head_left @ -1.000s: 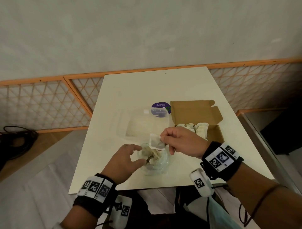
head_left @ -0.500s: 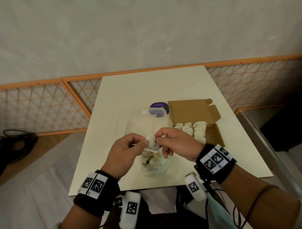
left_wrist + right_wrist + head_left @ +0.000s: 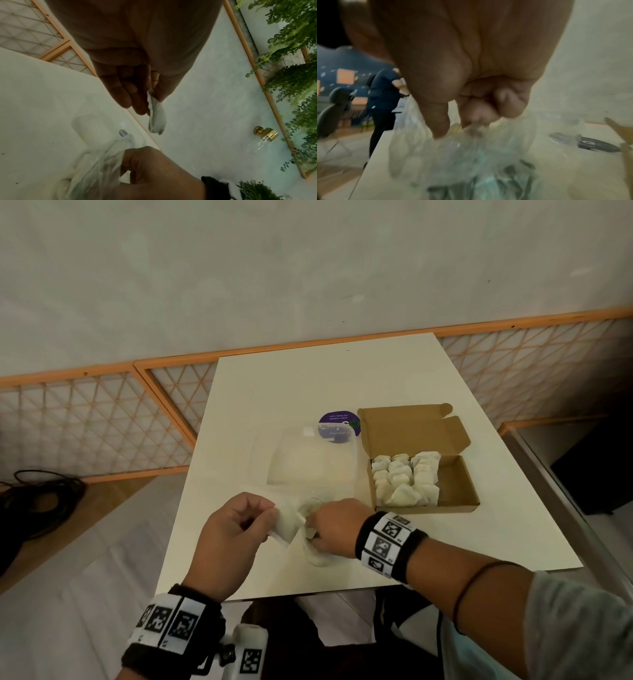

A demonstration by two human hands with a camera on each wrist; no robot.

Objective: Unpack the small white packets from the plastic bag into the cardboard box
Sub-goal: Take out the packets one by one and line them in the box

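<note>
My left hand pinches one small white packet between thumb and fingers, just left of the clear plastic bag. In the left wrist view the packet hangs from the left hand. My right hand is at the bag's mouth with its fingers curled on the plastic; the right wrist view is blurred, so I cannot tell whether a packet is also in the pinch. More packets lie inside the bag. The open cardboard box stands to the right, holding several packets.
A clear plastic container sits behind the bag, with a purple round disc behind it. The white table's near edge is just below my hands. An orange lattice fence runs behind, and black cables lie on the floor at left.
The right hand passed the packet to the left hand and went back down to the bag's mouth. The left hand now holds the packet alone, slightly to the left.
</note>
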